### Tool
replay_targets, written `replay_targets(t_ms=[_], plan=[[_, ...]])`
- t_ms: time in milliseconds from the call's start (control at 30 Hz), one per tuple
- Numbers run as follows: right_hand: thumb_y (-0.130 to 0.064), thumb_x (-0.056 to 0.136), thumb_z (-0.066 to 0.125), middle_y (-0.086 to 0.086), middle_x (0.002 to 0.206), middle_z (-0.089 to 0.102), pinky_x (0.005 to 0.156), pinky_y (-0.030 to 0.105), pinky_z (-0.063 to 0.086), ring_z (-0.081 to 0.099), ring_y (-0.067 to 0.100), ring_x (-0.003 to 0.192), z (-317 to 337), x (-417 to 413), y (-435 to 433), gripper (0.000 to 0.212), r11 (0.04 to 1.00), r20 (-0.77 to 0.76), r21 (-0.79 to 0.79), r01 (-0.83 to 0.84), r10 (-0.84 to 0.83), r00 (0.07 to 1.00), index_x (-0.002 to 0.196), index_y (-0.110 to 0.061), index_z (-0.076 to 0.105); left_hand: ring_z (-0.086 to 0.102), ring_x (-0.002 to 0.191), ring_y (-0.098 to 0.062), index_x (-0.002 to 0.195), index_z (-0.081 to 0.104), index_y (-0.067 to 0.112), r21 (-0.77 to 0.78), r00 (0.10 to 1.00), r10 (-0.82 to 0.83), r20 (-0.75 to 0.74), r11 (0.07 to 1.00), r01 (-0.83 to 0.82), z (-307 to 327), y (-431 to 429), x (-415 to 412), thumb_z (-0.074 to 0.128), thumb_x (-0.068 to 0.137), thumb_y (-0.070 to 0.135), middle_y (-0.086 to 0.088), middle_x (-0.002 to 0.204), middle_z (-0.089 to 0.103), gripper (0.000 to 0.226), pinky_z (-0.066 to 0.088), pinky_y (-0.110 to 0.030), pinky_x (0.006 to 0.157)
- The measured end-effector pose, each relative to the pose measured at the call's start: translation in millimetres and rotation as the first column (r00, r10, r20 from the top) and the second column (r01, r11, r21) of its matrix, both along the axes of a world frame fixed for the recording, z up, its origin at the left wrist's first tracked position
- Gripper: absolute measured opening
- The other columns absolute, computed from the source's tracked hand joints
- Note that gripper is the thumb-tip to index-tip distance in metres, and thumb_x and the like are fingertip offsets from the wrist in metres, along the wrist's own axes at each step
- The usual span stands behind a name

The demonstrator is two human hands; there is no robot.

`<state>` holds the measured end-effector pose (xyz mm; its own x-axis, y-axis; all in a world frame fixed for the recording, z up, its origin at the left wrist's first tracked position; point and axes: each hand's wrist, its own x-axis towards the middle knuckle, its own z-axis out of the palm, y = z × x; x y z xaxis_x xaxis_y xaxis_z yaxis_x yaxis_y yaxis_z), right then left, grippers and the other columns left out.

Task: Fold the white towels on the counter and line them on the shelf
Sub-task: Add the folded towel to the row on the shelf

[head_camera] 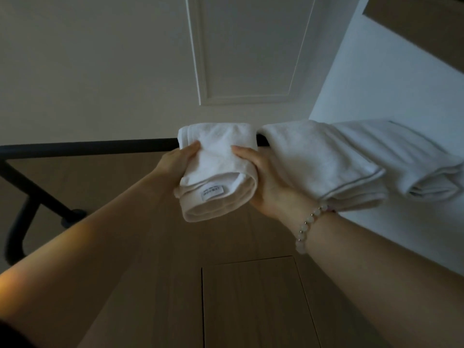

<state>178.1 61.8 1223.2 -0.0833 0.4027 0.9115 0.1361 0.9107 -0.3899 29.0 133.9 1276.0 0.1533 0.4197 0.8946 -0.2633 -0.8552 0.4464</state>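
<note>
So the folded towel (218,169) in the middle is plain white, and its little label (213,192) is white too with tiny dark print (too small to read). The second towel (324,159) is white with a thin grey stripe along the edge, the third towel (406,154) plain white. The rail (88,146) is black, the wall (88,71) off-white, the panelling (251,297) pale tan with faint wood grain. The bracelet (307,228) has milky white beads with small silver ones between.

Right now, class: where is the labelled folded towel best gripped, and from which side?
Grip the folded towel by its two long edges, one hand from each side, thumb on top, as the left hand and right hand do. It is a soft layered stack, loose at the label end; side clamping likely keeps it folded.
</note>
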Motion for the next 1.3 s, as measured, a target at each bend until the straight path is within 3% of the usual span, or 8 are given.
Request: replay_targets(t_ms=[100, 167, 267, 367, 433, 733, 1000, 1300], plan=[[-0.041, 0.080, 0.060, 0.010, 0.094, 0.067, 0.092, 0.039, 0.046, 0.062, 0.028, 0.098, -12.1, 10.3, 3.6, 0.037, 0.999, -0.066, -0.015, 0.052, -0.053, 0.996, 0.099, -0.009, 0.064, 0.060, 0.079, -0.015, 0.109, 0.055, 0.006, -0.073, 0.998, -0.059, 0.020, 0.996, 0.060, 4.0, -13.0, 5.2, 0.050, 0.095, 0.035, -0.005, 0.094, 0.061, 0.032, 0.047, -0.026, 0.069], [-0.040, 0.076, 0.062, 0.012, 0.098, 0.067, 0.091, 0.039, 0.046, 0.063, 0.028, 0.100, -17.6, 14.9, 2.9, 0.038, 0.996, -0.132, -0.039, 0.080, -0.085, 0.988, 0.098, -0.009, 0.065, 0.059, 0.076, -0.015, 0.110, 0.053, 0.007, -0.089, 1.000, -0.009, 0.023, 0.996, 0.011, 8.4, -21.6, 5.5, 0.053, 0.093, 0.038, -0.004, 0.089, 0.059, 0.035, 0.046, -0.030, 0.076], [-0.037, 0.066, 0.062, 0.015, 0.108, 0.067, 0.087, 0.038, 0.050, 0.063, 0.029, 0.102, -18.9, 15.7, -1.0, 0.046, 0.993, -0.240, -0.066, 0.094, -0.107, 0.965, 0.101, -0.007, 0.065, 0.067, 0.074, -0.017, 0.110, 0.058, 0.003, -0.119, 0.995, -0.032, -0.093, 0.993, 0.020, -1.9, -31.9, 4.4, 0.060, 0.087, 0.045, -0.006, 0.084, 0.069, 0.049, 0.052, -0.028, 0.067], [-0.021, 0.083, 0.058, 0.010, 0.086, 0.065, 0.075, 0.033, 0.047, 0.061, 0.026, 0.084, -22.6, 15.0, -5.5, 0.012, 0.998, -0.314, -0.062, 0.032, -0.050, 0.948, 0.085, -0.010, 0.061, 0.071, 0.074, -0.015, 0.098, 0.067, 0.010, -0.150, 0.940, -0.176, -0.293, 0.979, 0.137, -30.8, -34.8, 8.3, 0.066, 0.081, 0.047, -0.006, 0.082, 0.074, 0.042, 0.056, -0.023, 0.060], [-0.015, 0.088, 0.054, 0.006, 0.078, 0.062, 0.079, 0.033, 0.045, 0.059, 0.022, 0.078, -28.2, 18.9, -5.6, 0.010, 0.997, -0.345, -0.071, -0.026, 0.000, 0.938, 0.084, -0.010, 0.062, 0.071, 0.075, -0.016, 0.101, 0.066, 0.010, -0.141, 0.924, -0.225, -0.309, 0.972, 0.190, -41.6, -30.1, 12.6, 0.065, 0.082, 0.044, -0.005, 0.085, 0.074, 0.039, 0.057, -0.026, 0.063], [-0.010, 0.090, 0.053, 0.014, 0.121, 0.063, 0.104, 0.043, 0.043, 0.060, 0.028, 0.111, -44.0, 26.9, 7.9, 0.029, 0.975, -0.463, 0.029, -0.220, 0.208, 0.862, 0.117, -0.002, 0.060, 0.071, 0.077, -0.016, 0.112, 0.060, 0.014, -0.103, 0.972, -0.010, -0.234, 0.995, -0.015, -45.6, -31.6, 22.8, 0.072, 0.075, 0.048, -0.002, 0.098, 0.072, 0.051, 0.054, -0.024, 0.054], [-0.005, 0.086, 0.059, 0.012, 0.106, 0.069, 0.092, 0.032, 0.050, 0.065, 0.024, 0.099, -51.2, 20.1, 11.3, 0.022, 0.995, -0.472, 0.030, -0.098, 0.100, 0.876, 0.108, -0.002, 0.063, 0.069, 0.095, -0.023, 0.110, 0.061, 0.016, -0.084, 0.972, -0.068, -0.227, 0.995, 0.050, -63.4, -18.6, 12.3, 0.073, 0.073, 0.047, -0.005, 0.106, 0.071, 0.050, 0.052, -0.042, 0.091], [-0.007, 0.085, 0.062, 0.008, 0.105, 0.066, 0.102, 0.040, 0.043, 0.060, 0.025, 0.107, -56.0, 13.4, 7.3, 0.012, 1.000, -0.499, -0.006, -0.028, 0.021, 0.866, 0.097, -0.012, 0.062, 0.067, 0.085, -0.016, 0.104, 0.058, 0.014, -0.058, 0.993, -0.115, -0.042, 0.992, 0.112, -85.1, -28.6, 17.8, 0.065, 0.085, 0.036, -0.002, 0.099, 0.066, 0.030, 0.058, -0.029, 0.074]])
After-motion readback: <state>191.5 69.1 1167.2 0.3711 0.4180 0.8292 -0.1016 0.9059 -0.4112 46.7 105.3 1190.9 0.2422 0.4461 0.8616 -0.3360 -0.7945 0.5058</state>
